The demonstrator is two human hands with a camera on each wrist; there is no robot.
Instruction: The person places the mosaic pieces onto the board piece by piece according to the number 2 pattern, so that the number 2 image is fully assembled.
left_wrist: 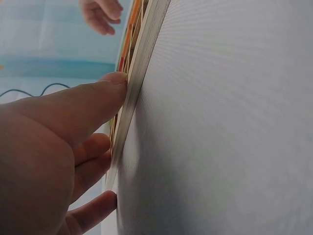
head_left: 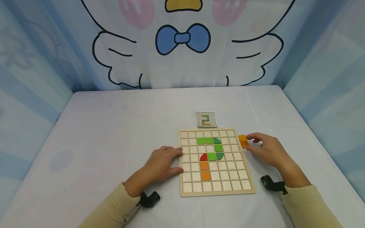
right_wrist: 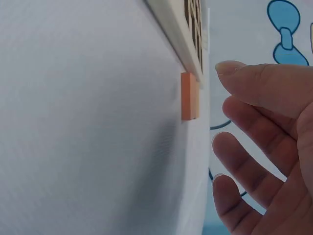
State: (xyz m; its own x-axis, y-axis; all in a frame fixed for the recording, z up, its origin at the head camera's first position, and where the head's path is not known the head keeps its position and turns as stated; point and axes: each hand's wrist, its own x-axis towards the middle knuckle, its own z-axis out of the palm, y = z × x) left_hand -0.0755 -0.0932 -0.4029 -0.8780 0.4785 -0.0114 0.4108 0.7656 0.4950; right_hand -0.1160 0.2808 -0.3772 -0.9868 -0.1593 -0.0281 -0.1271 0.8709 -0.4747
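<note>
A wooden grid board [head_left: 217, 193] lies flat, with green, dark green, red and orange pieces set in some of its squares. My left hand [head_left: 161, 164] rests at the board's left edge. In the left wrist view, the thumb of my left hand [left_wrist: 73, 117] touches the rim, the fingers spread further along it. Beside the board's right edge lies an orange block [head_left: 243, 141]. My right hand [head_left: 268, 148] is just right of that block, thumb and fingers apart. From the right wrist view, a gap shows between my right hand [right_wrist: 274, 137] and the orange block [right_wrist: 188, 97].
A small pattern card [head_left: 206, 119] with a coloured figure on a grid lies just behind the board. White cloth covers the table [head_left: 114, 126]. Printed curtains [head_left: 182, 69] stand at the back and both sides. A black wrist device [head_left: 272, 183] sits by each sleeve.
</note>
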